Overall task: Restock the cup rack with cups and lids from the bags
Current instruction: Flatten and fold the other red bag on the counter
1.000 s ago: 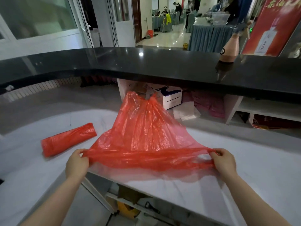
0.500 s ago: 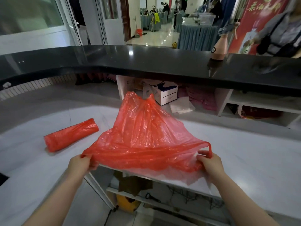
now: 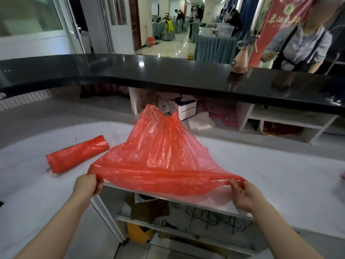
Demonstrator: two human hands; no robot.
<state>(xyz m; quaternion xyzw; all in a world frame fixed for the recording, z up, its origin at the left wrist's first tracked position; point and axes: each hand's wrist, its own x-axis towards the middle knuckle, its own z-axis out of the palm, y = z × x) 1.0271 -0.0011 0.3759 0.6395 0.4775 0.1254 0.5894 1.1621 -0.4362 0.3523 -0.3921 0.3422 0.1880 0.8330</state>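
A thin red plastic bag (image 3: 160, 156) lies spread on the white counter (image 3: 280, 174), its near edge pulled taut over the counter's front edge. My left hand (image 3: 87, 184) grips the bag's left corner. My right hand (image 3: 242, 195) pinches the stretched right handle between its fingertips. The bag looks flat, with nothing visible inside. To the left, on the counter, lies a red bag rolled into a tube (image 3: 77, 153), apart from both hands. No cups, lids or rack are in view.
A raised black bar top (image 3: 168, 71) runs across behind the counter, with a pink bottle (image 3: 240, 61) on it. A person in an apron (image 3: 300, 43) stands beyond it at the right. Boxes and papers (image 3: 186, 107) sit under the bar. Shelves with cables lie below.
The bag's right handle is now stretched farther to the right by my right hand. My view has tilted up, so the person behind the bar shows more.
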